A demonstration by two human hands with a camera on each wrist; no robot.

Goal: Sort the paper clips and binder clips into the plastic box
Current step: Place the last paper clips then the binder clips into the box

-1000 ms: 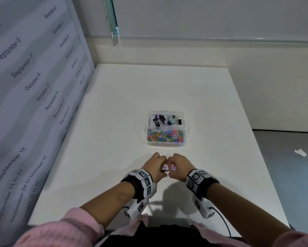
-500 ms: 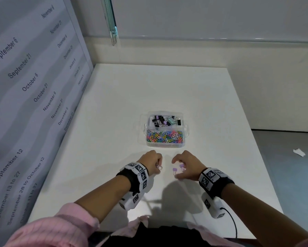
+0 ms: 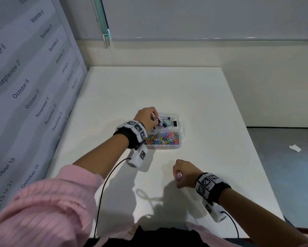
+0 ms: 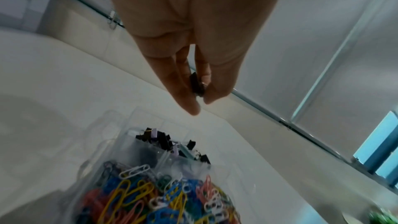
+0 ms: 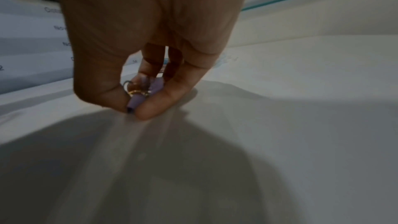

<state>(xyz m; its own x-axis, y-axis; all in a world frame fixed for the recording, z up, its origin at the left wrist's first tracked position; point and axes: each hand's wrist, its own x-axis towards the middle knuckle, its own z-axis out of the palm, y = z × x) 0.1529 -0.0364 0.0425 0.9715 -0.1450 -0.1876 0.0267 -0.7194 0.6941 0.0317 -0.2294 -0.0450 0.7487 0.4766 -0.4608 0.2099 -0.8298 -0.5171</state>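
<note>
A clear plastic box (image 3: 181, 146) stands mid-table. Its near compartment is full of coloured paper clips (image 3: 163, 139) (image 4: 137, 198), and its far one holds black, lilac and mint binder clips (image 3: 168, 122) (image 4: 163, 140). My left hand (image 3: 154, 118) (image 4: 199, 105) hovers over the left end of the far compartment and pinches a small dark binder clip (image 4: 196, 84) between thumb and fingers. Nearer to me, my right hand (image 3: 178, 176) (image 5: 132, 110) sits low over the white table (image 3: 212, 113) with its fingers curled round a lilac binder clip (image 3: 179, 175) (image 5: 137, 99).
A banner printed with dates (image 3: 25, 90) walls off the left side. The table's right edge drops to a grey floor with a paper scrap (image 3: 294, 147). Black cables (image 3: 103, 193) trail from both wrist cameras toward my body.
My hands, together near the front a second ago, have parted. The left has travelled forward to above the box's far compartment with a clip. The right has stayed near the front, holding the lilac clip.
</note>
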